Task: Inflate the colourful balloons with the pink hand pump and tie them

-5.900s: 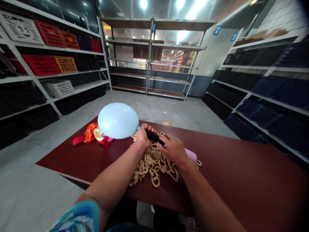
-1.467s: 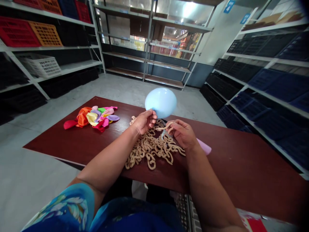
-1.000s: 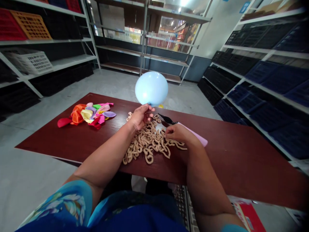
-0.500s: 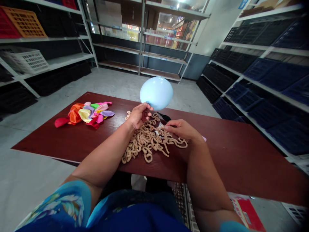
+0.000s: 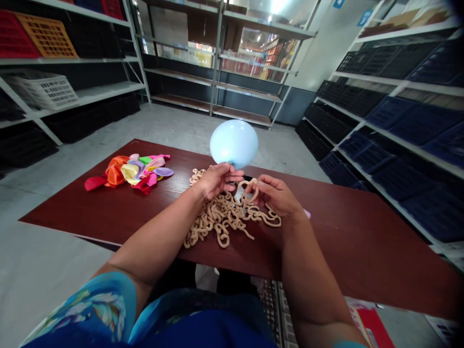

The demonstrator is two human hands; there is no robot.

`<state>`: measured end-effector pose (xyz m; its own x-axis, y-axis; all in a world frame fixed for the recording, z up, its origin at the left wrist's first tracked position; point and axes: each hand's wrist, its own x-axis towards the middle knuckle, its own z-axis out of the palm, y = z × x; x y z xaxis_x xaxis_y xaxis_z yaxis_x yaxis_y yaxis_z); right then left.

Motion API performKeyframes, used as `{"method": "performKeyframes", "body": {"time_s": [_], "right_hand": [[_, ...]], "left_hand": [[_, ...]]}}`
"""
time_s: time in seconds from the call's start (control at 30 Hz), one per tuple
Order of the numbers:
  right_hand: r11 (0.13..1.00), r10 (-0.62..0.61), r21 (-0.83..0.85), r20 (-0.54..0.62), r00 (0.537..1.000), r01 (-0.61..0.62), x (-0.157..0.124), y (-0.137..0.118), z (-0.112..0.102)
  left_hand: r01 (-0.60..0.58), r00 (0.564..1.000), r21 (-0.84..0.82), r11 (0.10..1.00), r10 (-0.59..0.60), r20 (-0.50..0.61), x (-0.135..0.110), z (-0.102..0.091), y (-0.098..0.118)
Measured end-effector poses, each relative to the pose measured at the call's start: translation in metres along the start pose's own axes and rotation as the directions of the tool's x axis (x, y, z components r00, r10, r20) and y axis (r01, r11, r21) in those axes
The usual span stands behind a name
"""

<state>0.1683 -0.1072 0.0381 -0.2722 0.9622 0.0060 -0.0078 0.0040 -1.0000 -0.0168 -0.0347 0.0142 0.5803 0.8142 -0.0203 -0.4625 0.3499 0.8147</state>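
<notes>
An inflated light-blue balloon (image 5: 234, 142) stands above the table, its lower end pinched in the fingers of my left hand (image 5: 220, 181). My right hand (image 5: 274, 194) grips a curled tan cord-like piece (image 5: 243, 183) between thumb and fingers, lifted a little over the pile. Beneath both hands spreads a heap of tan, twisted cord-like pieces (image 5: 213, 212); what they are made of I cannot tell. A dark object behind my hands is mostly hidden.
Several uninflated coloured balloons (image 5: 134, 171) lie at the left of the dark red-brown table (image 5: 344, 232). A small pink item (image 5: 307, 213) shows by my right wrist. Shelves with dark crates (image 5: 413, 111) line the right; an orange crate (image 5: 46, 35) sits on the left shelving.
My right hand has risen from the heap with a curled tan piece in its fingers. The left hand, still on the balloon, has turned slightly and come nearer to it.
</notes>
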Motion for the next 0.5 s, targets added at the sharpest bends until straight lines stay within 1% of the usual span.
{"method": "performKeyframes", "body": {"time_s": [0.07, 0.1, 0.2, 0.37, 0.43, 0.5], "right_hand": [[1.000, -0.008, 0.015, -0.011, 1.000, 0.008, 0.001, 0.000, 0.002], [1.000, -0.013, 0.021, -0.016, 1.000, 0.014, 0.001, 0.001, 0.003], [1.000, -0.011, 0.025, -0.027, 1.000, 0.012, 0.002, 0.003, 0.004], [0.999, 0.034, -0.022, -0.050, 0.998, -0.035, 0.002, 0.004, 0.004], [0.999, 0.032, -0.036, -0.047, 0.998, -0.034, 0.002, 0.004, 0.005], [0.998, 0.023, -0.052, -0.032, 0.999, -0.025, 0.001, 0.004, 0.006]], "left_hand": [[0.032, 0.998, 0.012, 0.999, -0.032, 0.048, -0.001, 0.004, -0.004], [0.041, 0.998, 0.019, 0.999, -0.042, 0.055, -0.002, 0.006, -0.007], [0.055, 0.998, 0.034, 0.998, -0.056, 0.043, -0.004, 0.012, -0.012], [0.049, 0.999, 0.068, 0.996, -0.048, -0.021, -0.004, 0.019, -0.015], [0.022, 0.998, 0.119, 0.993, -0.014, -0.066, -0.005, 0.020, -0.016], [-0.022, 0.993, 0.190, 0.982, 0.043, -0.112, -0.005, 0.021, -0.017]]}}
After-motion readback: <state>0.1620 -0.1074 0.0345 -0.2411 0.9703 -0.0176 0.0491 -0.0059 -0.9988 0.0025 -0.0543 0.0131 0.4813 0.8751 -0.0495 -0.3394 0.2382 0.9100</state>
